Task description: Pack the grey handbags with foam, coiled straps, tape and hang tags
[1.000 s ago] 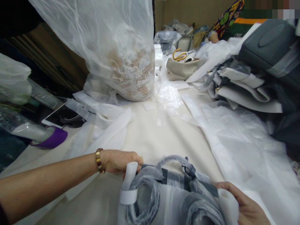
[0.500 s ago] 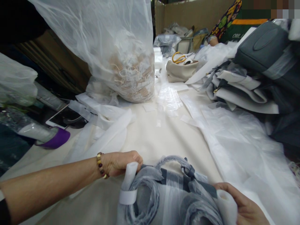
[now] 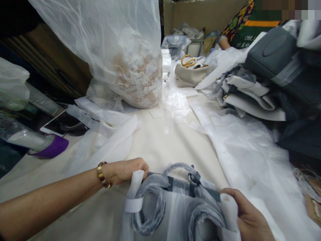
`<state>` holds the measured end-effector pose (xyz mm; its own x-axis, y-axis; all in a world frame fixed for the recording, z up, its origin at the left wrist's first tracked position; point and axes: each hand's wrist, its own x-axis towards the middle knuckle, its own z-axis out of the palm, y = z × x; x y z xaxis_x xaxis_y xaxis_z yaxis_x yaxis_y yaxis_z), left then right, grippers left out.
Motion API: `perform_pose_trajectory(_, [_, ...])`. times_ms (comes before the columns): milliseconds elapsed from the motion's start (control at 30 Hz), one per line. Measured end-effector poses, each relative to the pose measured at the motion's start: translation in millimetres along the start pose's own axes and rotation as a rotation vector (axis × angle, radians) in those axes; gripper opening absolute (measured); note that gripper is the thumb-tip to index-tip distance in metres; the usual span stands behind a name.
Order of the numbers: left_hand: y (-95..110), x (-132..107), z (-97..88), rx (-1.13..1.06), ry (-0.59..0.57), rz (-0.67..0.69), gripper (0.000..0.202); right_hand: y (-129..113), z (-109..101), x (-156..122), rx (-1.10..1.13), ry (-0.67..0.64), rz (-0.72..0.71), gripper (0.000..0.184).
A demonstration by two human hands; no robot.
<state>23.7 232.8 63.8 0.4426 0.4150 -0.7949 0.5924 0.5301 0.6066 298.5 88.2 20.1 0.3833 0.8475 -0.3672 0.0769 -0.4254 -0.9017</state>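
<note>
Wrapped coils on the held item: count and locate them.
2: left coil nearer the left hand, right coil nearer the right hand, cut by the frame's bottom; others may be hidden.

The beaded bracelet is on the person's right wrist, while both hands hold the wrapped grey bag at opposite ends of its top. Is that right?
Wrong wrist: the head view shows the beaded bracelet on the left wrist. The left hand and right hand do hold the wrapped grey bag that way.
</note>
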Motion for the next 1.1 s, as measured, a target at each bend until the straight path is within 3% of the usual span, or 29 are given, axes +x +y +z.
perform_pose_trajectory(167, [-8,-1,11.2,-0.156,0.14,0.099,0.016,13,-9,13,-0.365,-0.05,-0.215,0.031])
perform_pose_trajectory(300, [-21,-11,17.2,-0.233,0.308,0.243,0.022,2,-12,16,-0.482,-0.117,-0.31,0.029])
perform_pose_trajectory(367, [-37,-23,19.5,-0.213,0.451,0.356,0.028,-9,-17,6,-0.495,-0.08,-0.324,0.033])
perform_pose_trajectory(467, [-78,-49,30.2,-0.152,0.633,0.536,0.042,-15,-28,-29,-0.431,0.063,-0.291,0.042])
perform_pose_trajectory(567, [-125,-69,53.2,-0.188,0.541,0.607,0.055,-1,-32,-79,-0.329,0.077,-0.153,0.055])
perform_pose_trajectory(667, [-149,-73,79.4,-0.193,0.459,0.604,0.069,22,-22,-113,-0.265,0.024,-0.049,0.065])
perform_pose_trajectory(800, [-138,-69,96.5,-0.135,0.494,0.604,0.075,38,-8,-119,-0.233,0.031,-0.074,0.069])
perform_pose_trajectory(967, [-118,-72,89.6,-0.009,0.427,0.596,0.071,32,-6,-113,-0.223,0.053,-0.154,0.069])
perform_pose_trajectory(1100, [-111,-74,88.3,0.111,0.48,0.673,0.063,37,-7,-115,-0.224,0.045,-0.165,0.066])
